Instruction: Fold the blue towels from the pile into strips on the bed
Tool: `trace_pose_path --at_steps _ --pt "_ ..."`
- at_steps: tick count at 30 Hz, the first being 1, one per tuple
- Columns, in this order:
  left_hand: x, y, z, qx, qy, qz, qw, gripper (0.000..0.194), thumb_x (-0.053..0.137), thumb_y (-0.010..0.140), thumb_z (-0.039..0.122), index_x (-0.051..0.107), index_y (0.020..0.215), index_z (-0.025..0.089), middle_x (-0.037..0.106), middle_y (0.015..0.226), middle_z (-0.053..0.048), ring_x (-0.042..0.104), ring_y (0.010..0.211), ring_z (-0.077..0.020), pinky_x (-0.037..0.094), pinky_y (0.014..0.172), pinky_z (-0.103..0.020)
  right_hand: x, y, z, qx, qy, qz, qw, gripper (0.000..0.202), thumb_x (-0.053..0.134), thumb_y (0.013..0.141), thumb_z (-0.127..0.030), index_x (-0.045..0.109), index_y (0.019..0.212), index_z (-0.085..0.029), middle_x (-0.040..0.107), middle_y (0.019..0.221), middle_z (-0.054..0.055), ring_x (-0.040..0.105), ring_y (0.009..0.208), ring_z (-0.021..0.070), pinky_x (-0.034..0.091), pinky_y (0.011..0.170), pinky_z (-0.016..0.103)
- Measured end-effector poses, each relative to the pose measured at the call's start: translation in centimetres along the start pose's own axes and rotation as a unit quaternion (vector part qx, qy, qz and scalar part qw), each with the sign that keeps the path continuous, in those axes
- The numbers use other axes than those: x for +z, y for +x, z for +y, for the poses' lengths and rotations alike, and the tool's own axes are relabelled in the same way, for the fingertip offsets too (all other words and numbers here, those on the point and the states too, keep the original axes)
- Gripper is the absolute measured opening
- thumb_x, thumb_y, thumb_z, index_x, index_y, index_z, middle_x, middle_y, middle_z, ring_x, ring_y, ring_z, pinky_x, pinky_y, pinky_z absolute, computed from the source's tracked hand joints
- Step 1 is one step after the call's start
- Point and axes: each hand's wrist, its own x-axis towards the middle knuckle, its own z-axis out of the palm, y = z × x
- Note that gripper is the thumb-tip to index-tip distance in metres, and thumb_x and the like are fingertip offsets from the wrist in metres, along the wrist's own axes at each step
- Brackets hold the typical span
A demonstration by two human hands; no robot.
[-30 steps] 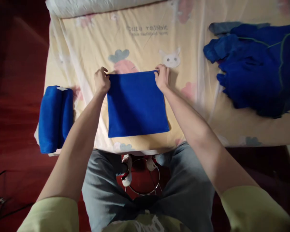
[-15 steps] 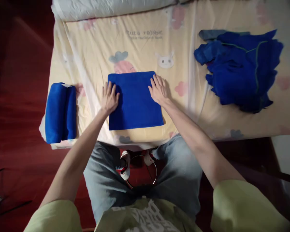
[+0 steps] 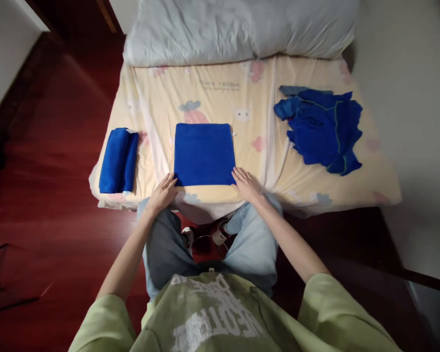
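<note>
A blue cloth point(image 3: 204, 154), probably a towel, lies flat as a near square on the bed in front of me. My left hand point(image 3: 163, 192) rests at its near left corner, fingers stretched out and touching the edge. At the near right corner, the fingertips of my right hand point(image 3: 246, 184) touch the cloth, its fingers likewise extended. Neither hand visibly grips the fabric; the undersides of the fingers are hidden. A small white tag shows at the cloth's right edge.
Left on the bed point(image 3: 264, 193) is a folded blue cloth bundle point(image 3: 118, 160). To the right lies a crumpled pile of blue cloths point(image 3: 319, 129) with green edging. A grey quilt point(image 3: 238, 32) spans the back. Below are my knees and a dark red floor point(image 3: 58, 195).
Both hands have slid from the cloth's sides down to its near corners. My head view has shifted back, showing more of the quilt and room. The cloth still lies flat.
</note>
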Motion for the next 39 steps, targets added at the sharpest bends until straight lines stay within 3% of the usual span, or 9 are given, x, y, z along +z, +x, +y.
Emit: trace_pose_path --at_steps 4,8,11,16,20,25,33,39 --pt "0.4 -0.1 0.8 0.012 0.003 0.029 1.0 0.047 0.04 0.102 0.026 0.062 0.142 0.012 0.049 0.161 -0.014 0.038 0.156 -0.0257 0.036 0.13 -0.045 1.5 -1.6 -1.4 -0.023 0.054 0.038 0.998 0.064 0.05 0.089 -0.006 0.054 0.153 -0.011 0.047 0.163 0.014 0.039 0.156 0.0263 0.035 0.131 0.048" --pt "1.7 1.1 0.8 0.009 0.0 0.021 1.0 0.044 0.05 0.096 0.022 0.066 0.137 0.014 0.056 0.155 -0.014 0.048 0.149 -0.0276 0.041 0.126 -0.046 2.7 -0.2 -1.2 0.004 0.075 0.053 0.996 0.061 0.045 0.086 0.001 0.065 0.143 -0.011 0.06 0.151 0.016 0.053 0.146 0.0248 0.042 0.127 0.046" --pt "2.2 2.2 0.8 -0.023 -0.02 0.037 0.999 0.046 0.046 0.093 0.013 0.067 0.135 0.015 0.059 0.152 -0.012 0.05 0.148 -0.0257 0.042 0.126 -0.044 2.8 1.1 -0.8 0.022 0.083 0.063 0.994 0.056 0.045 0.086 0.002 0.072 0.133 -0.013 0.066 0.144 0.016 0.058 0.14 0.0248 0.044 0.125 0.045" --pt "1.9 3.2 1.4 -0.077 -0.057 0.051 0.994 0.05 0.045 0.09 0.008 0.068 0.134 0.013 0.058 0.153 -0.011 0.051 0.147 -0.0235 0.039 0.128 -0.04 3.0 2.0 -1.3 0.07 0.134 0.111 0.982 0.053 0.045 0.083 0.002 0.078 0.121 -0.015 0.074 0.13 0.014 0.066 0.127 0.0234 0.049 0.12 0.043" --pt "0.6 1.9 1.7 -0.091 -0.072 0.014 0.993 0.052 0.048 0.087 0.006 0.071 0.131 0.016 0.062 0.149 -0.01 0.055 0.144 -0.0238 0.042 0.125 -0.04 3.4 0.6 -2.8 0.123 0.172 0.175 0.962 0.051 0.046 0.08 0.003 0.081 0.112 -0.015 0.077 0.123 0.013 0.069 0.121 0.0234 0.052 0.116 0.042" --pt "-0.5 -1.3 2.1 -0.097 -0.067 -0.036 0.992 0.054 0.045 0.086 0.004 0.073 0.129 0.018 0.062 0.149 -0.011 0.058 0.141 -0.0234 0.042 0.123 -0.037 4.6 -2.5 -5.1 0.159 0.225 0.2 0.94 0.047 0.049 0.077 0.001 0.082 0.103 -0.018 0.08 0.117 0.011 0.072 0.115 0.0242 0.053 0.114 0.043" --pt "-0.7 -1.1 2.2 -0.163 -0.124 0.017 0.979 0.044 0.053 0.088 0.012 0.075 0.126 0.015 0.073 0.132 -0.014 0.068 0.127 -0.0259 0.048 0.116 -0.036 4.2 -3.1 -6.3 0.221 0.339 0.254 0.878 0.04 0.048 0.07 -0.007 0.081 0.091 -0.015 0.082 0.105 0.011 0.075 0.103 0.0251 0.055 0.107 0.042" --pt "-1.5 -1.3 1.8 -0.171 -0.141 0.03 0.975 0.038 0.054 0.089 0.018 0.077 0.119 0.015 0.077 0.124 -0.013 0.071 0.12 -0.0262 0.053 0.109 -0.037 3.6 -3.4 -6.4 0.214 0.367 0.291 0.857 0.042 0.047 0.065 -0.011 0.079 0.09 -0.016 0.082 0.103 0.009 0.074 0.1 0.0246 0.058 0.097 0.038"
